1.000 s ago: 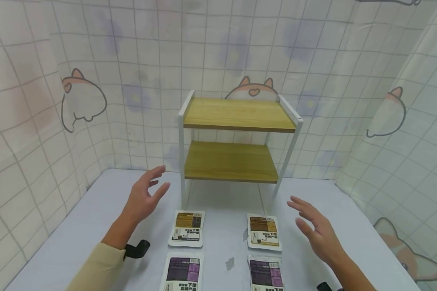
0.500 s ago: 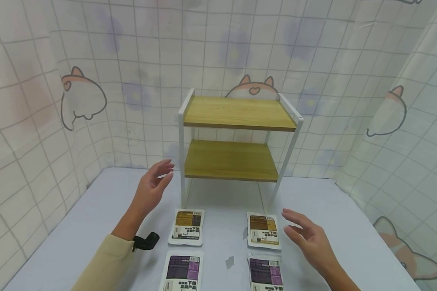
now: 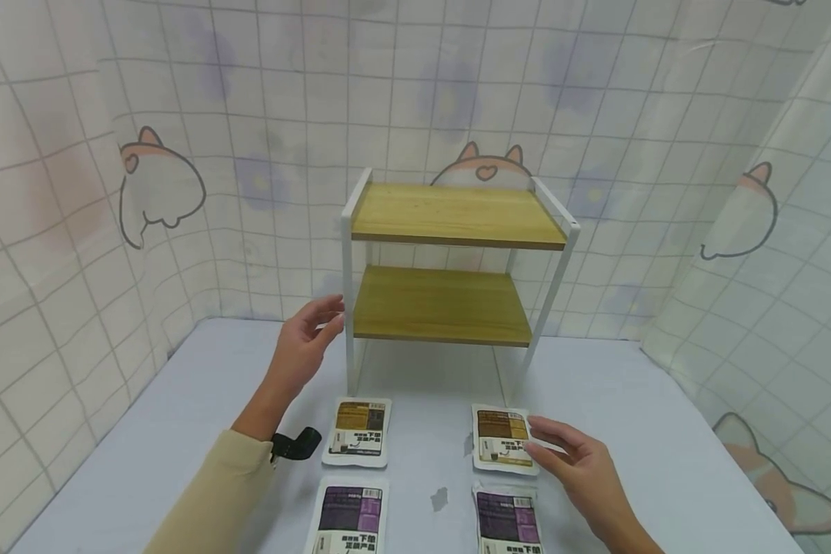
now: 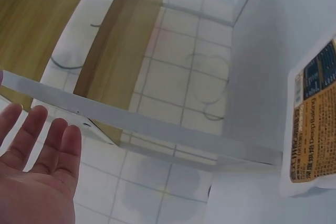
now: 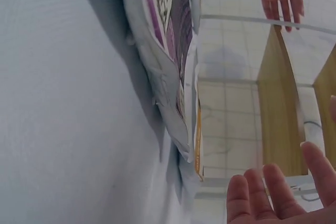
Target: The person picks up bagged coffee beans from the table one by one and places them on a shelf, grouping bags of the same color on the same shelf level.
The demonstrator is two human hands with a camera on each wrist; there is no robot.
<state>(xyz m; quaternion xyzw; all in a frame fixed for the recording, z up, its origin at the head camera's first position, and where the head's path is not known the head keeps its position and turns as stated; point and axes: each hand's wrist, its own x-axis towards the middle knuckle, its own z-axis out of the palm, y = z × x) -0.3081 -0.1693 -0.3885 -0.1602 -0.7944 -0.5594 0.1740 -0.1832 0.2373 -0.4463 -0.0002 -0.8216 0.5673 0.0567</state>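
A two-tier shelf with wooden boards and a white frame stands at the back of the table. My left hand hovers open beside its front left post; the left wrist view shows the open left hand just short of that post. Four flat pouches lie in front: two brown ones and two purple ones. My right hand is open with its fingertips at the right edge of the right brown pouch; I cannot tell whether they touch. The right hand hangs beyond a purple pouch.
The table has a pale lilac cover and is walled on three sides by a tiled curtain with cat prints. A black strap sits at my left wrist. A small mark lies between the pouches.
My left hand has moved forward and right, up to the shelf's front left post. My right hand has dropped and slid left to the right brown pouch.
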